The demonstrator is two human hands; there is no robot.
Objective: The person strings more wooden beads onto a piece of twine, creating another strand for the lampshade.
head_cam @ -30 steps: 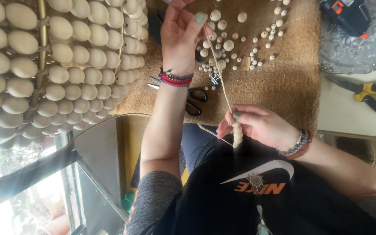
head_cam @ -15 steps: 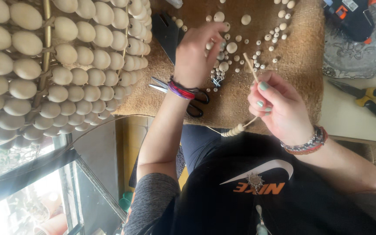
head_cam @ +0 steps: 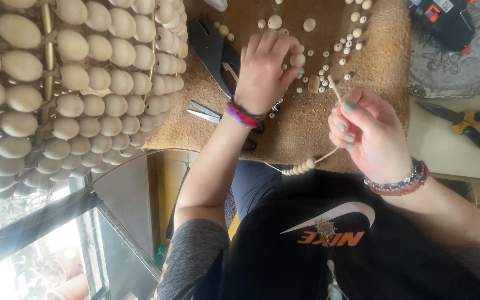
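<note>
Cream beads [head_cam: 329,54] dot the tan mat [head_cam: 301,125] by the left hand [head_cam: 265,69]; mint-green nails on the right hand [head_cam: 368,133]; yellow-handled pliers [head_cam: 468,125] beyond it; black scissors [head_cam: 215,53]

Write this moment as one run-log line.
left hand: pinching bead over mat | right hand: holding needle | beaded cord: hanging below right hand | scissors: by left wrist
</note>
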